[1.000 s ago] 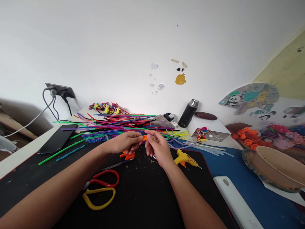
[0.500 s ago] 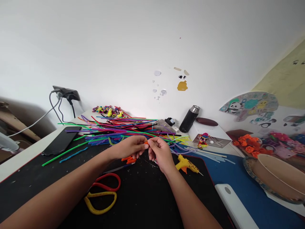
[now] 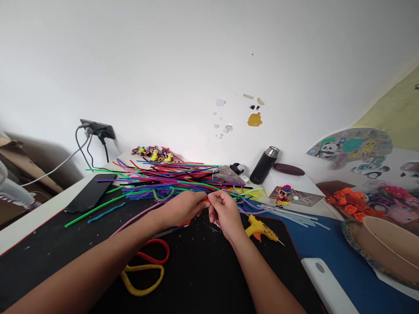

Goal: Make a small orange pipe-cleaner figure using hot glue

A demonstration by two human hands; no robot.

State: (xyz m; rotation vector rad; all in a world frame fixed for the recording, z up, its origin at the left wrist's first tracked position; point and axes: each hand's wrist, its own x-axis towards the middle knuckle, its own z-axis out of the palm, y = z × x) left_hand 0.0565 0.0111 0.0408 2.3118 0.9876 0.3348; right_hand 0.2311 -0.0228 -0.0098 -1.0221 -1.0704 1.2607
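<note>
Worktop (image 3: 49, 207): carries a large stock of loose fuzzy stems (image 3: 170, 176), mostly straight and apparently unworked. Left hand (image 3: 186, 207) and right hand (image 3: 225, 213) meet above the mat, fingertips pinching one orange piece (image 3: 207, 199) between them. Scissors (image 3: 145, 267) and glue gun (image 3: 262, 227) lie untouched. Small figure (image 3: 283, 195) near the white box looks finished. Orange piece: judged mid-shaping, unattached; its form mostly hidden, so remaining work cannot be told.
</note>
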